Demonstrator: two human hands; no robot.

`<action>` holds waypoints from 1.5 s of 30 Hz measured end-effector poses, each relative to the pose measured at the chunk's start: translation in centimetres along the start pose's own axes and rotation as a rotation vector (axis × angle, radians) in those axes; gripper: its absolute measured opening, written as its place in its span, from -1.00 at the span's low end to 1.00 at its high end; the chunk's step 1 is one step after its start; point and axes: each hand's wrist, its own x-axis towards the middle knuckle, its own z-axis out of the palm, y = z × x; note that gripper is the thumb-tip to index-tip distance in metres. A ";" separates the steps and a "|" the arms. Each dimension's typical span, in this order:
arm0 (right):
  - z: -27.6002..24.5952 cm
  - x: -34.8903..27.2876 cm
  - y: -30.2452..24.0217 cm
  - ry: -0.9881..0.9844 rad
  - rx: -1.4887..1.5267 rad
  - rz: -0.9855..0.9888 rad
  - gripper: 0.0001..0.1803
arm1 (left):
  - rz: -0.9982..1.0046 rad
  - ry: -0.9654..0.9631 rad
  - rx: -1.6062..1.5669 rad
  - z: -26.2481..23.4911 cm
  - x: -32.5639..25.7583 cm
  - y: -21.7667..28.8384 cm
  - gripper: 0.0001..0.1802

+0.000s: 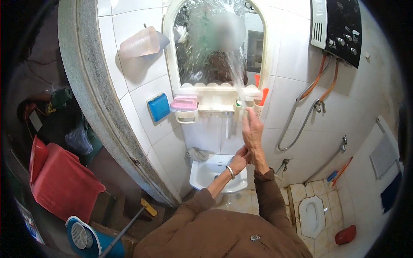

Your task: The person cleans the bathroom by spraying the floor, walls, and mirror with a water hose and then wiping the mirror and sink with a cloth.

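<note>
I see the mirror (202,60) above the nearer right hand (253,129), the left hand (239,161) farther below it, water (235,71) slanting up to it, and either hand's grip I cannot tell.

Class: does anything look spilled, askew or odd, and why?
Yes: a water spray seems to rise from the right hand onto the mirror, not into the sink below. The translucent cup on the left wall tilts sideways, not upright.
</note>
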 end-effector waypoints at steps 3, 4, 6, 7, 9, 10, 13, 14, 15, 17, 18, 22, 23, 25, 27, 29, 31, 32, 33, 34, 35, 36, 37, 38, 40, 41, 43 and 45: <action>-0.4 -0.7 0.1 -0.105 -0.038 -0.054 -0.76 | -0.018 0.030 0.010 0.4 -1.2 -0.4 -0.74; -0.7 -1.6 0.3 -0.111 -0.039 -0.019 -0.76 | -0.037 0.038 0.077 0.5 -1.9 -0.9 -0.73; -1.5 -3.3 1.1 -0.088 -0.094 0.034 -0.78 | -0.094 0.053 0.170 1.3 -3.1 -1.2 -0.73; -2.2 -3.9 1.6 -0.082 -0.104 0.036 -0.78 | -0.097 0.042 0.166 1.8 -3.4 -1.1 -0.73; -3.3 -4.8 2.4 0.063 -0.035 0.259 -0.81 | -0.205 -0.040 0.230 2.5 -4.0 -0.8 -0.75; -3.4 -4.7 2.9 0.191 -0.012 0.256 -0.82 | -0.245 -0.058 0.250 2.9 -3.8 0.2 -0.77; -5.7 -2.5 3.7 0.249 -0.068 0.283 -0.79 | -0.131 -0.125 0.433 3.6 -1.1 1.4 -0.55; -5.9 -1.5 2.9 0.239 0.001 0.302 -0.77 | -0.002 -0.146 0.297 2.9 -0.3 -0.3 -0.49; -7.5 -1.0 2.3 0.263 0.019 0.330 -0.76 | 0.040 -0.277 0.284 4.3 0.3 0.6 -0.43; -9.1 -1.7 2.5 0.283 0.038 0.366 -0.75 | -0.014 -0.387 0.245 5.7 -0.1 0.2 -0.49; -9.8 -2.7 2.7 0.249 0.008 0.435 -0.74 | -0.051 -0.417 0.231 5.8 -0.9 -0.6 -0.54; -12.6 -10.0 6.0 0.056 -0.062 0.723 -0.73 | -0.282 -0.518 0.218 5.7 -6.2 -5.5 -0.74; -13.0 -12.4 6.5 0.017 -0.060 0.756 -0.75 | -0.401 -0.567 0.252 5.5 -7.6 -6.2 -0.77; -13.1 -17.1 7.7 -0.100 0.013 0.875 -0.79 | -0.511 -0.625 0.207 4.4 -10.7 -8.8 -0.77; -13.4 -20.4 7.3 -0.237 0.059 0.921 -0.78 | -0.566 -0.663 0.230 4.3 -12.9 -8.4 -0.75; -12.1 -20.7 4.4 -0.320 0.102 1.006 -0.78 | -0.579 -0.727 0.284 3.0 -14.0 -8.4 -0.72; -10.9 -20.5 3.3 -0.360 0.043 0.835 -0.77 | -0.564 -0.729 0.248 2.3 -14.5 -7.9 -0.72; -10.2 -20.2 2.8 -0.392 -0.009 0.656 -0.76 | -0.595 -0.660 0.152 2.0 -14.7 -8.1 -0.72; -9.3 -19.6 2.0 -0.403 0.001 0.666 -0.76 | -0.607 -0.645 0.149 1.4 -15.0 -8.0 -0.72; -8.7 -18.5 0.9 -0.398 -0.075 0.569 -0.76 | -0.596 -0.544 0.102 1.0 -15.0 -7.8 -0.72; -8.2 -17.8 0.5 -0.393 -0.149 0.471 -0.75 | -0.586 -0.443 0.057 0.7 -15.0 -7.7 -0.72; -8.1 -17.9 1.6 -0.361 -0.167 0.486 -0.74 | -0.562 -0.435 0.077 0.9 -14.6 -7.4 -0.72; -8.1 -18.3 2.6 -0.358 -0.171 0.495 -0.74 | -0.539 -0.426 0.097 1.1 -14.4 -7.1 -0.71; -8.2 -18.7 3.6 -0.266 -0.102 0.623 -0.74 | -0.594 -0.421 0.164 1.1 -14.3 -7.2 -0.71; -8.8 -19.9 5.2 -0.064 0.020 0.943 -0.74 | -0.645 -0.404 0.236 1.0 -14.6 -8.3 -0.72; -9.1 -20.9 5.5 -0.054 0.013 0.948 -0.74 | -0.650 -0.415 0.234 0.8 -15.0 -8.9 -0.72; -10.2 -22.6 6.0 0.174 0.030 1.060 -0.74 | -0.670 -0.479 0.326 0.8 -14.9 -9.7 -0.72; -11.0 -23.5 6.5 0.213 0.066 1.064 -0.73 | -0.679 -0.500 0.321 1.2 -14.9 -10.3 -0.70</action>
